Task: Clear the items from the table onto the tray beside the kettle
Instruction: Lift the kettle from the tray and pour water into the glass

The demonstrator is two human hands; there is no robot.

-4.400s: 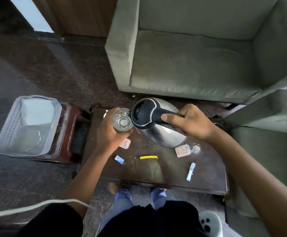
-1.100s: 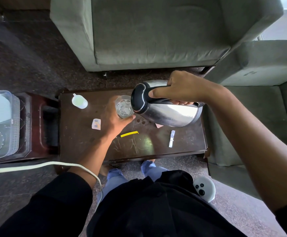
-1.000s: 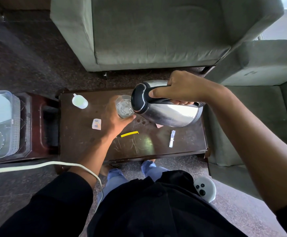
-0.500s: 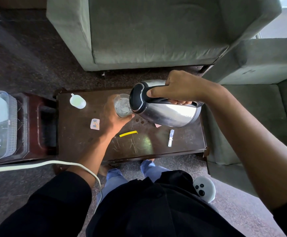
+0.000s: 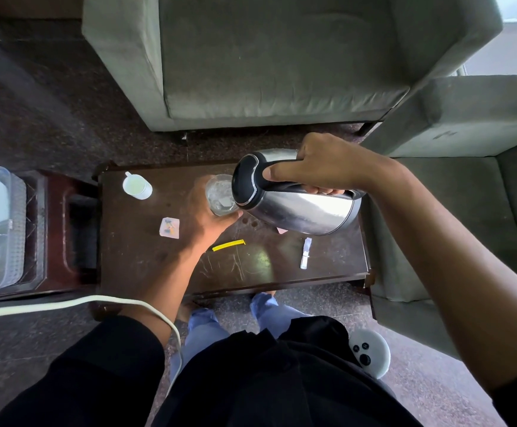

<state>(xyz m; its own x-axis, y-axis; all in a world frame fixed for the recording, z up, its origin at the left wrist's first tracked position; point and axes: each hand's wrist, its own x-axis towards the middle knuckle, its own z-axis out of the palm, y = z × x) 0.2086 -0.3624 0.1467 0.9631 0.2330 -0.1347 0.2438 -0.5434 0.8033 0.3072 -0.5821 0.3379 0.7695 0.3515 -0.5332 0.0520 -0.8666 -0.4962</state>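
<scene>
My right hand (image 5: 321, 163) grips the black handle of a steel kettle (image 5: 300, 208), tilted with its spout over a clear glass (image 5: 220, 195). My left hand (image 5: 207, 220) holds that glass above the dark wooden table (image 5: 146, 266). On the table lie a small white cup (image 5: 137, 188), a pale sachet (image 5: 170, 228), a yellow strip (image 5: 228, 245), a white sachet (image 5: 305, 257) and a pink packet (image 5: 281, 231) mostly hidden under the kettle.
A translucent plastic basket (image 5: 1, 229) sits on a reddish wooden tray (image 5: 56, 229) left of the table. Grey sofas stand behind (image 5: 281, 57) and to the right (image 5: 482, 180). A white cable (image 5: 66, 305) crosses my left arm. A white controller (image 5: 369, 352) hangs at my hip.
The kettle and glass stay together, tilted as before. Since several seconds ago the view has shifted right, and both hands with kettle and glass have hardly moved in the last second.
</scene>
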